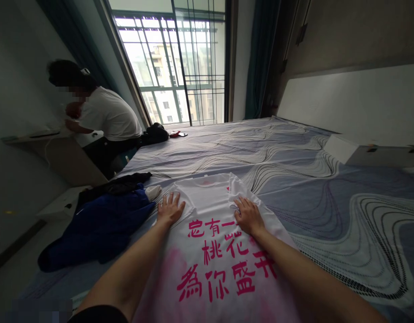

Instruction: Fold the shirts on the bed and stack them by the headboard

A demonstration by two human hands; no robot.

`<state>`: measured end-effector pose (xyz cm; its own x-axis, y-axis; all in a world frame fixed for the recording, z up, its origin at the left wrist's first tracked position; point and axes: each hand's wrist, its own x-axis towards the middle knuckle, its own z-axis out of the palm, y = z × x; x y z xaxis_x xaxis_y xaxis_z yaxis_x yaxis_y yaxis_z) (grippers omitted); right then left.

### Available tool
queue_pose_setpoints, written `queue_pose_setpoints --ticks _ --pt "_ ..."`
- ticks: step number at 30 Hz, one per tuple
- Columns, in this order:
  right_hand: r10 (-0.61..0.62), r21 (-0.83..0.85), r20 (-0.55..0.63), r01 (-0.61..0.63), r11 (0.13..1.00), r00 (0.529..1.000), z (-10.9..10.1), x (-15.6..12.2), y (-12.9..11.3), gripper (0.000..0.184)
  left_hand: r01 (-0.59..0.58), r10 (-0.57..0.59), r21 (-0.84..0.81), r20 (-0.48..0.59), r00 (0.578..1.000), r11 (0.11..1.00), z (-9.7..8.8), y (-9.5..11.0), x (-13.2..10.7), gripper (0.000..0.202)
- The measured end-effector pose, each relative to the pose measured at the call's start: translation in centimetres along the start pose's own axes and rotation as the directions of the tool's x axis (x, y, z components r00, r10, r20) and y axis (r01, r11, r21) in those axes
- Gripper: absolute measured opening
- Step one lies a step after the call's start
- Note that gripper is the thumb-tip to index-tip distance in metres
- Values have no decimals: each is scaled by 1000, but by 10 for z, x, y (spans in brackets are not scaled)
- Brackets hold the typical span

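Note:
A white T-shirt [211, 251] with large pink characters lies spread on the bed, collar end away from me. My left hand [170, 209] rests flat on its left shoulder area, fingers spread and open. My right hand [249, 216] presses flat on the right side, where the sleeve [238, 188] is folded inward over the shirt. Neither hand grips anything.
A heap of dark blue and black clothes [102, 222] lies at the bed's left edge. The bedsheet [328, 211] has grey wave patterns. A person in a white shirt [107, 114] sits at a desk by the window. A black bag [155, 133] sits at the far corner.

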<state>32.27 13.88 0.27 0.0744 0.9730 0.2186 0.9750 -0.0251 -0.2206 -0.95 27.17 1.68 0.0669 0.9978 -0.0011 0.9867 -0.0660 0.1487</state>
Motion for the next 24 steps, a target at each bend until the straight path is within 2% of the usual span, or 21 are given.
queue_pose_setpoints --ticks 4,7,10,12,15,17,19,20,22,24 --pt "-4 -12 1 4 1000 1000 -6 -2 -2 56 7 -4 70 -44 999 998 -1 6 -5 67" --pt "0 -4 -10 0 1000 1000 -16 17 -1 43 8 0 76 -100 995 997 0 8 -6 63" --pt "97 -1 -25 -97 995 995 -26 67 2 39 -7 16 68 -135 991 998 2 7 -7 60" --pt "140 9 26 -141 990 990 -27 112 -1 43 -7 16 63 -143 990 998 3 7 -7 60" --pt "52 45 123 -58 997 991 -15 175 -21 51 1 8 60 -155 988 998 2 7 -8 58" --pt "-45 75 177 32 997 983 -1 207 -44 72 1 8 54 -163 987 999 2 7 -9 57" --pt "-123 80 285 104 991 951 11 233 -71 93 -3 10 48 -166 986 999 1 6 -11 56" --pt "-151 79 349 132 988 925 15 244 -84 95 -4 12 46 -168 986 999 1 6 -11 56" --pt "-184 77 468 168 983 864 20 265 -104 79 -5 13 45 -176 984 999 1 6 -12 56" --pt "-201 88 533 182 979 822 20 285 -116 56 -6 14 43 -189 982 999 2 5 -13 55"
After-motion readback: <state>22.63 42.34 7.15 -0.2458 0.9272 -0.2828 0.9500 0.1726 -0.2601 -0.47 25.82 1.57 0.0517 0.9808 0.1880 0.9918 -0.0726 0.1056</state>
